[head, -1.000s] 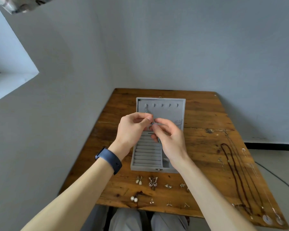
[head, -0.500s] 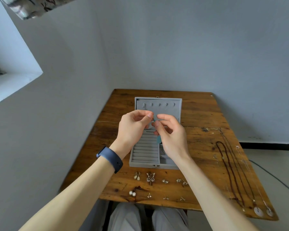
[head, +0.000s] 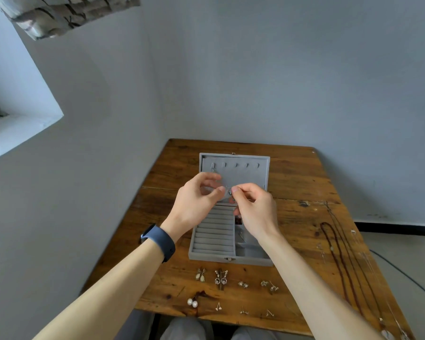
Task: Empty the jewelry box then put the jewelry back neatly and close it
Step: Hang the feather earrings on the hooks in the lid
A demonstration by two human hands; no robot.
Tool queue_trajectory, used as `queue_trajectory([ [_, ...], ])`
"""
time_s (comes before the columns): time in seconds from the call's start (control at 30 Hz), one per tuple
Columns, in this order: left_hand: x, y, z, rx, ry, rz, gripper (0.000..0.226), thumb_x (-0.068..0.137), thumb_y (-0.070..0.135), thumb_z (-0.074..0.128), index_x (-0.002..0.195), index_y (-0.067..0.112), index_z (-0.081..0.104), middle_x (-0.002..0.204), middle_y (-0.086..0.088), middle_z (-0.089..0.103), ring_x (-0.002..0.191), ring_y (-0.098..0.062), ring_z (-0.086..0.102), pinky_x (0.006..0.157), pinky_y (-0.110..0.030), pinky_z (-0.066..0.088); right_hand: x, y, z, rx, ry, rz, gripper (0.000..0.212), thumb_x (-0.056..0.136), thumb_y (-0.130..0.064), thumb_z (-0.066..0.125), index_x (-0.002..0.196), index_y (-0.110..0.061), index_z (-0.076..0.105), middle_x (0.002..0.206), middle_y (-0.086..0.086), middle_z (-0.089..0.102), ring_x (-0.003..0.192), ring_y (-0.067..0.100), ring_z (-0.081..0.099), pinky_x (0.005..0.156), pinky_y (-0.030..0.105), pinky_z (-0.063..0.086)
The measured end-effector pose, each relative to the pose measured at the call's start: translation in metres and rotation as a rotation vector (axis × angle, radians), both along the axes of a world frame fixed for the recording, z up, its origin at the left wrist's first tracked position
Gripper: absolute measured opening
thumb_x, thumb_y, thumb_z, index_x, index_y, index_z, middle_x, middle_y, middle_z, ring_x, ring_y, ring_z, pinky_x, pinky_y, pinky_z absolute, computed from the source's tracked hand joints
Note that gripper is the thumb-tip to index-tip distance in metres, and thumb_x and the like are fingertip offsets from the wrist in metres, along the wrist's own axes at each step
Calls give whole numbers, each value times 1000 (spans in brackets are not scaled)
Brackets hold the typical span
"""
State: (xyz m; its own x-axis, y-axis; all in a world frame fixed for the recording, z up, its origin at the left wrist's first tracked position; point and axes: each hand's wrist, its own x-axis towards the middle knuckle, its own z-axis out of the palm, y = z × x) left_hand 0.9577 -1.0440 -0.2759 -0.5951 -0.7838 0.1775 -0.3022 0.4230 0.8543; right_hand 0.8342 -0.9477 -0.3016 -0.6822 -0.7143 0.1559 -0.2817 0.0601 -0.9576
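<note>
Two hands meet above the jewelry box, which lies with its lid thrown back at the middle of a wooden table. The left hand and right hand each pinch, between thumb and fingertip, a small piece of jewelry that is too small and blurred to identify. The hands hide the box's hinge line and part of its right compartments, where something dark shows. Earrings lie in two rows along the near edge. Necklaces run down the right side, their pendants partly cut off by the frame. A dark wristband circles the left wrist.
</note>
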Motion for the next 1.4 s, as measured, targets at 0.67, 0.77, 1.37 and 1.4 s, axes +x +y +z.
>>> queue_trajectory([
  [0.67,-34,-112,-45,1,-23,58,47,95,24,64,140,24,50,110,17,60,106,-1,57,80,-5,41,-15,-134,-16,73,-284,-193,16,94,-32,64,96,-20,74,75,-9,75,53,1,63,68,29,61],
  [0.77,-30,-109,-47,-39,18,79,46,94,23,67,138,24,52,116,13,63,107,0,57,78,-1,41,-9,-133,-15,79,-294,-233,15,94,-30,63,95,-20,73,72,-9,74,51,1,63,67,32,62],
  [1.37,-34,-95,-63,152,68,159,53,88,14,74,134,20,49,127,4,60,113,-11,58,80,-13,47,-44,-75,-45,119,64,-60,8,91,-18,69,89,-26,67,85,-5,74,67,4,65,73,24,53],
  [1.4,-37,-95,-65,149,60,172,56,86,13,75,135,21,49,129,2,59,116,-13,57,83,-17,48,-47,-74,-44,124,222,-60,7,92,-20,68,91,-27,68,86,-11,72,73,3,64,73,22,50],
])
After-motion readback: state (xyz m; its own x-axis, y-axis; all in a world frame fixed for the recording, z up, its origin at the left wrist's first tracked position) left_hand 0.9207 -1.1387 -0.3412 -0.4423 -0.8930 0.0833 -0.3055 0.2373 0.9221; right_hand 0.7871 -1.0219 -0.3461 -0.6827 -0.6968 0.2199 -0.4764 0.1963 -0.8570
